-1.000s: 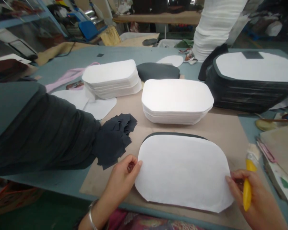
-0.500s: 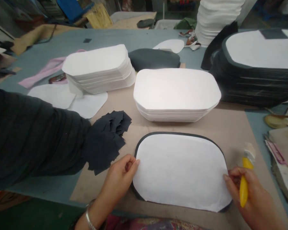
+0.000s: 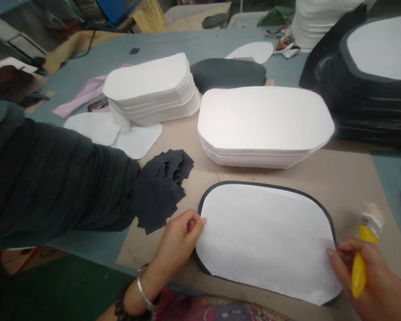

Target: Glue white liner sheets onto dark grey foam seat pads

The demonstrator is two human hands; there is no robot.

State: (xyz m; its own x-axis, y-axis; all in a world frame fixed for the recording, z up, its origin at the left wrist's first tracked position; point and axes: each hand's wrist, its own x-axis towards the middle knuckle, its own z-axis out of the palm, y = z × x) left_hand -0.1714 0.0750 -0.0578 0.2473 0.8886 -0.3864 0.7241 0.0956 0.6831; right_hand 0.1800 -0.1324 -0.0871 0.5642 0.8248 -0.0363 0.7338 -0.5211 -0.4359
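A white rounded sheet (image 3: 267, 240) lies on a slightly larger dark piece (image 3: 307, 192), whose edge shows as a rim around it. My left hand (image 3: 183, 232) pinches the left edge of the sheet between thumb and fingers. At the right edge, my right hand (image 3: 364, 267) has its thumb on the sheet and also holds a brush (image 3: 360, 272) with a yellow handle, bristles pointing up and away. Whether the dark layer is pinched along with the white one cannot be made out.
Behind the sheet stands a stack of white pieces (image 3: 263, 118), with another white stack (image 3: 149, 84) to its left. Small black scraps (image 3: 158, 191) lie beside a tall dark stack (image 3: 60, 174) at left. More dark pieces (image 3: 370, 98) are piled at right.
The whole view has shifted, so the table things appear further right. Both hands keep their grip at the sheet's edges, and the brush stays in my right hand.
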